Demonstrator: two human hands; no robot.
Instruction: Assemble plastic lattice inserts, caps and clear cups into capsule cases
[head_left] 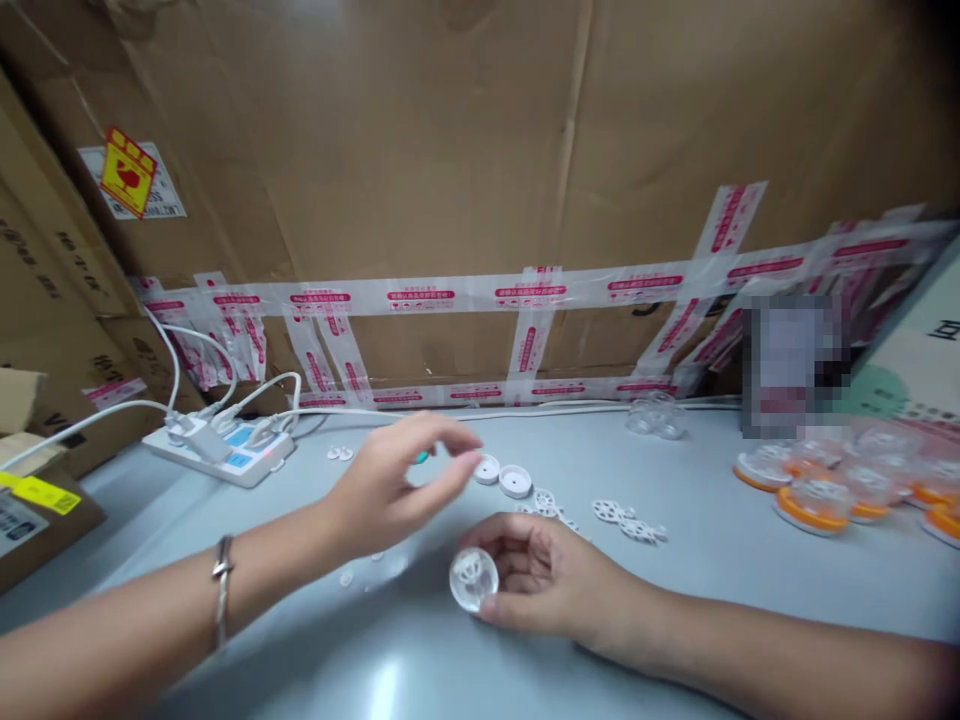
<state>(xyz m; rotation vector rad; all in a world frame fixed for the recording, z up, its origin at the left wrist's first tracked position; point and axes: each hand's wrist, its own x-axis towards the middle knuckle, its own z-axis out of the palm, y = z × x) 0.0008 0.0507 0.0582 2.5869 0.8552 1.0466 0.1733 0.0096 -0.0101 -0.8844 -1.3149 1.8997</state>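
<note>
My right hand rests on the grey table with its fingers curled round a small clear plastic dome that has a white patterned piece inside. My left hand hovers above the table just left of two white round caps, its fingers loosely bent and apart, nothing visible in them. A metal bracelet sits on my left wrist. Several white lacy plastic pieces lie scattered to the right of the caps.
A white power strip with plugged cables sits at the back left. Finished clear domes on orange bases cluster at the right. Clear shells lie by the taped cardboard wall. Cardboard boxes stand at the left.
</note>
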